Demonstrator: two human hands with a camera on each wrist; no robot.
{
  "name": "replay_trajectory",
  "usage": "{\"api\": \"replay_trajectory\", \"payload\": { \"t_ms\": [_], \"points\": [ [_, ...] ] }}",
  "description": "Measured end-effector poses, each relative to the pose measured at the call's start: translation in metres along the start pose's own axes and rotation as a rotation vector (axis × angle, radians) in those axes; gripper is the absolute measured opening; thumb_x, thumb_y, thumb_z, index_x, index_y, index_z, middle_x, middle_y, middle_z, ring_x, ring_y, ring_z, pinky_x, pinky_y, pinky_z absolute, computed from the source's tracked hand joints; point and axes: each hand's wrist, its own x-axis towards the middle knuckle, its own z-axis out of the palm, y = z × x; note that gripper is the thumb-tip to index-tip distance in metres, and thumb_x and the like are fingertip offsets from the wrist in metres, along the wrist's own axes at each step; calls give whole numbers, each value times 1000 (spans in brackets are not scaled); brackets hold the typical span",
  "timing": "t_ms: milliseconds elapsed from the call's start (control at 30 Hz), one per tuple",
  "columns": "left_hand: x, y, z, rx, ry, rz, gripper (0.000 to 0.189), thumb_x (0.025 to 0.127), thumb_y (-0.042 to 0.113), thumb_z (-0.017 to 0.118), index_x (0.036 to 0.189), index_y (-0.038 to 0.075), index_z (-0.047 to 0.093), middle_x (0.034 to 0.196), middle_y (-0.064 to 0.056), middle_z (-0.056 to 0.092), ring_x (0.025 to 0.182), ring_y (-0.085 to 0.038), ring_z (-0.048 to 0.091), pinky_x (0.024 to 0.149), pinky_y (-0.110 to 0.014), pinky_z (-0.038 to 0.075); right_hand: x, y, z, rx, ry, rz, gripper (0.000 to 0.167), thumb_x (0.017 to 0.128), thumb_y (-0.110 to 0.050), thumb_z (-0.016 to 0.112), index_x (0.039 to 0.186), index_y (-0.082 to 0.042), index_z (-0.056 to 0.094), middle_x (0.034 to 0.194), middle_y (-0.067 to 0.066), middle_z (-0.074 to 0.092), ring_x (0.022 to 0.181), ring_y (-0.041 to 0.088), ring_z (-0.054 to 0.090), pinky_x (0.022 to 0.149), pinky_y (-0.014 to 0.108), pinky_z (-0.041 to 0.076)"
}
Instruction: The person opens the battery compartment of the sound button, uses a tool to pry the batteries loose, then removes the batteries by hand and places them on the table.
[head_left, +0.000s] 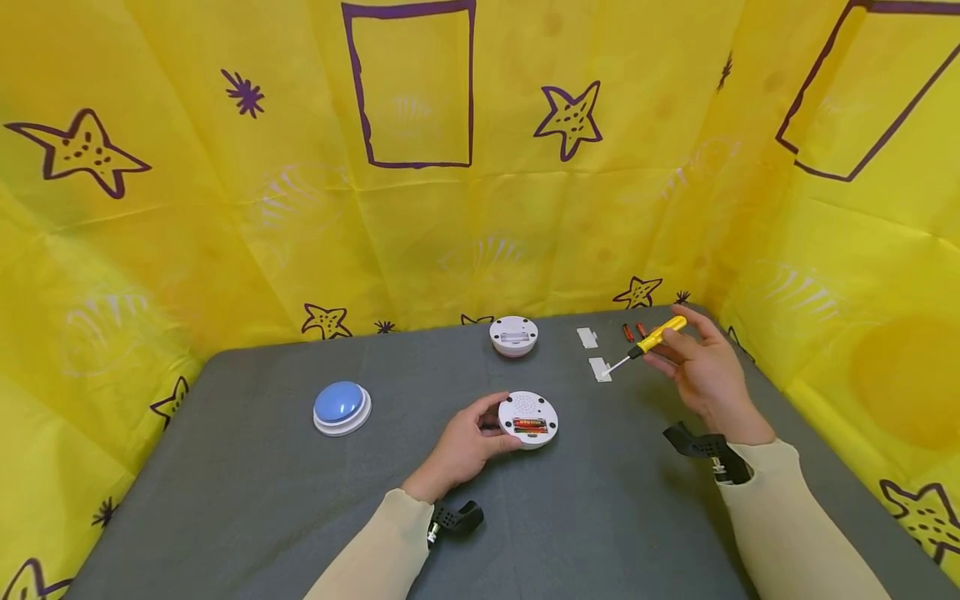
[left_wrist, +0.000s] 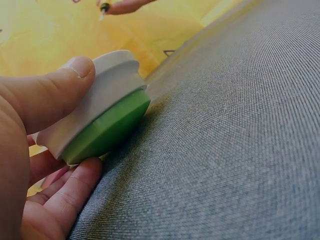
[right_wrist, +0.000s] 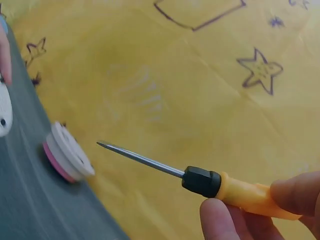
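Observation:
My left hand (head_left: 468,442) grips a round push-button device (head_left: 528,404) by its side, thumb on the white base and fingers below. Its underside faces up, with red batteries (head_left: 530,426) in the uncovered compartment. In the left wrist view the device's green dome (left_wrist: 107,127) points down towards the cloth. My right hand (head_left: 708,375) holds a screwdriver (head_left: 660,333) by its yellow handle, between thumb and fingers. The metal shaft (right_wrist: 145,161) points left, clear of the device. In the head view its tip overlaps a white battery cover (head_left: 600,369); I cannot tell whether they touch.
A second device (head_left: 513,333), pink below, lies upside down at the back with its compartment uncovered. Another white cover (head_left: 587,337) and two red batteries (head_left: 628,332) lie right of it. A blue-topped button (head_left: 339,404) stands at left. Yellow patterned cloth (head_left: 420,242) hangs behind the grey table (head_left: 247,467).

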Motion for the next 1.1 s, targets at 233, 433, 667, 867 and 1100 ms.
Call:
{"api": "replay_trajectory", "payload": {
  "t_ms": [233, 433, 667, 867, 1100],
  "points": [
    [1, 0, 0, 32, 33, 5, 74, 79, 20, 87, 143, 9, 53, 119, -6, 64, 100, -18, 63, 86, -30, 51, -4, 8, 15, -54, -1, -22, 40, 96, 2, 62, 132, -15, 58, 95, 11, 61, 83, 25, 70, 72, 38, 58],
    [2, 0, 3, -35, 35, -1, 74, 79, 7, 85, 144, 3, 50, 129, -16, 58, 103, -24, 64, 86, -29, 52, -9, 16, 26, -120, 8, -11, 38, 97, -1, 63, 132, -16, 58, 100, 9, 58, 82, 23, 68, 73, 37, 58],
    [3, 3, 4, -40, 22, -4, 75, 79, -1, 83, 144, -3, 46, 130, -22, 56, 104, -32, 63, 87, -34, 53, -14, 28, 38, -217, 19, -12, 38, 96, -2, 65, 131, -13, 58, 104, 12, 59, 82, 22, 67, 73, 35, 58],
    [1, 4, 3, -56, 32, 19, 76, 78, 3, 85, 145, 1, 48, 130, -19, 58, 103, -28, 64, 88, -35, 53, -16, 37, 47, -373, 45, -2, 41, 97, -4, 65, 136, -12, 56, 104, 12, 58, 86, 20, 66, 74, 36, 57],
    [1, 1, 2, 32, 43, 26, 76, 77, 16, 88, 143, 8, 52, 124, -11, 61, 92, -19, 65, 81, -29, 54, -21, 49, 56, -519, 31, -16, 46, 97, -6, 66, 141, -6, 52, 108, 18, 54, 89, 22, 65, 78, 43, 57]
  ]
}}
